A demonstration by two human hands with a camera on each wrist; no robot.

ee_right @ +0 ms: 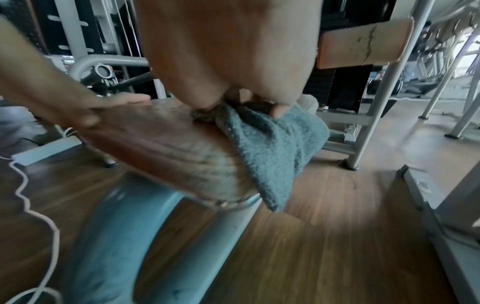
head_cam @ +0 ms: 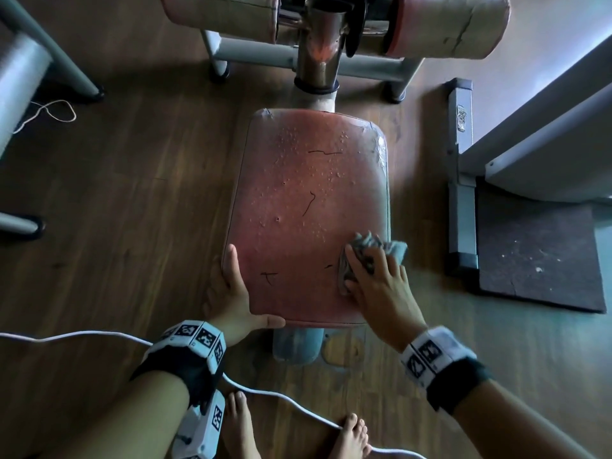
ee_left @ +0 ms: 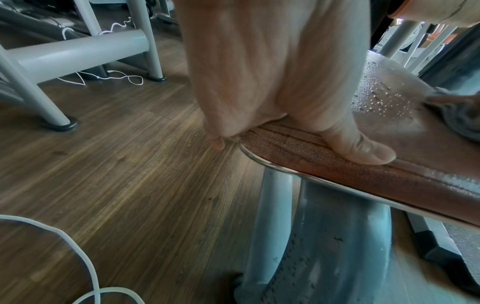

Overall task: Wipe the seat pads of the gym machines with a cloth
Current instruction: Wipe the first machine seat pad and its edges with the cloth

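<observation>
Far left of the fingers: grey machine frame tubes (head_cam: 49,58) on the wood-plank floor (head_cam: 132,210), with a thin white cord (head_cam: 49,111) looped beside one foot.

Nearer, at the pad's near-left corner: left hand (head_cam: 236,298) gripping the red seat pad (head_cam: 308,207). Thumb (ee_left: 361,148) laid flat on the near rim, one finger stretched along the left edge on top, remaining fingers (ee_left: 217,142) curled down over the side and under the rim. Nothing else in that hand.

Between the two hands: bare worn red vinyl, beaded with small droplets ahead of the fingertips, marked with a few dark scratches, cracked at the far right corner. Beneath the pad, a pale blue-grey support post (ee_left: 311,236).

At the pad's near-right part: right hand (head_cam: 377,283) pressed palm-down on a grey-blue terry cloth (head_cam: 374,250). Fingers bent over the bunched fabric and pinching it against the pad; cloth bunched up just beyond the fingertips, one corner draped off the pad's right edge (ee_right: 272,154).

Beyond both hands: steel column (head_cam: 319,44) with two cracked roller pads (head_cam: 450,24) either side.

Right of the right fingers, well apart: grey frame base (head_cam: 460,193) and a dark floor mat (head_cam: 539,256).

Below the wrists: white cable (head_cam: 298,405) across the floor and bare feet (head_cam: 351,438).
</observation>
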